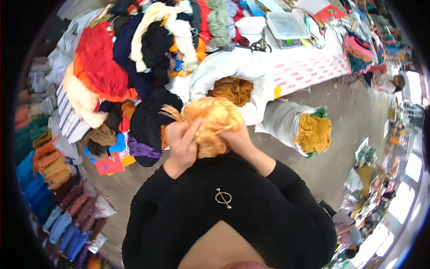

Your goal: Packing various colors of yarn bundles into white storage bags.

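Before the wearer's chest, a bundle of pale orange yarn (215, 117) is held up between two bare hands. By the left hand (180, 142), the bundle is grasped at its left side, with the fingers bent and the forefinger laid against the fibre; loose strands are noted projecting above. By the right hand (238, 138), the opposite side is gripped; its fingertips are covered by yarn, so their exact spread cannot be determined. Just beyond the bundle, golden-brown yarn (235, 90) is contained in a white sack (209, 71). To the right, mustard yarn (314, 133) is exposed at the end of a second white sack (281, 122). On the worktop (286, 56), a clear tub (286, 23) is carried by a scale (288, 44).
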Tool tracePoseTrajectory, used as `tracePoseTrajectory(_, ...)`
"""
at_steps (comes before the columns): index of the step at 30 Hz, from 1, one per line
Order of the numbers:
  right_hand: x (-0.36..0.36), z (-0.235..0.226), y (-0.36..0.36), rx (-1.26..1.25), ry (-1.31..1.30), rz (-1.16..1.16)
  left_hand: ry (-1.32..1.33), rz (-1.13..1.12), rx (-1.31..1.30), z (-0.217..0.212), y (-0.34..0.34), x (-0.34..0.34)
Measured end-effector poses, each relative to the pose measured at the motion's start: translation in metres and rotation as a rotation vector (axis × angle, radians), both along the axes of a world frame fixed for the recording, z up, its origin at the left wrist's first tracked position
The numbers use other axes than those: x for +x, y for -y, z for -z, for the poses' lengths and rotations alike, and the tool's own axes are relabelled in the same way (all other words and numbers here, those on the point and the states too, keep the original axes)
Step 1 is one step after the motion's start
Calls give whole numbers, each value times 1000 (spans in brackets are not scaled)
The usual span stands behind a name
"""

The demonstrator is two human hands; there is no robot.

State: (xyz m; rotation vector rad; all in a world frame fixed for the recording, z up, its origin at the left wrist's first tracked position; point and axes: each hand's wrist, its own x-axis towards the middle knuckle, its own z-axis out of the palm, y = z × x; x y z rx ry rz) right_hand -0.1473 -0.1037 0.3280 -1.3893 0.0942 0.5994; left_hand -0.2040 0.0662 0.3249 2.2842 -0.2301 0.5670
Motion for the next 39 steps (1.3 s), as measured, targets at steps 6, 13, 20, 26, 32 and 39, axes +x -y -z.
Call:
tracePoseTrajectory(6,11,-36,-12,320,66,-233,100,71,-399,-41,2,13)
tracePoseTrajectory(13,52,-132,-14,782,656,-222,-5,-152,-715,-167,-285,-244)
tracePoseTrajectory(20,79,-89,34,630,460,-175,-44,-190,-755,-84,-40,-39)
tracePoseTrajectory(26,80,-36,22,222,303,-282,-122,-173,-825,-49,16,18)
tracePoseTrajectory(32,86,-57,0,829,-73,-235,-177,-244,-914,-51,-15,-10)
tracePoseTrajectory(39,164,-9,32,602,127,-274,-164,-406,-1013,36,51,81)
